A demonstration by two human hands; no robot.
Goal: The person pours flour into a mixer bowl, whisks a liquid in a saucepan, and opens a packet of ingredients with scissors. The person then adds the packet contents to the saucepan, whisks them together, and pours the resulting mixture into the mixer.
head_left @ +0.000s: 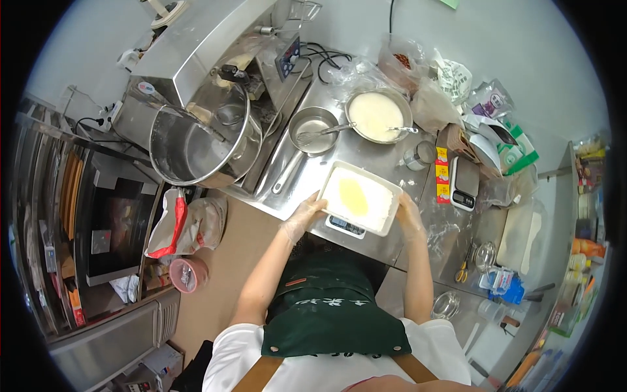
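My left hand point(305, 215), in a clear glove, is closed on the left end of a white rectangular tray point(385, 189) holding white material with a pale yellow pool point(353, 196). My gloved right hand point(410, 215) grips the tray's right end. A digital scale point(345, 228) lies beneath the tray, largely hidden by it; whether they touch I cannot tell. Behind stand a steel saucepan point(304, 121) with a whisk point(307, 138) and a bowl of cream-coloured liquid point(373, 108).
A large mixer bowl point(196, 157) stands left on the steel worktop point(281, 204). Bags point(431, 104), a second scale point(463, 179), yellow packets point(442, 170) and a jar point(418, 154) crowd the right. Yellow scissors point(462, 266) lie farther forward. A pink bucket point(183, 268) is below left.
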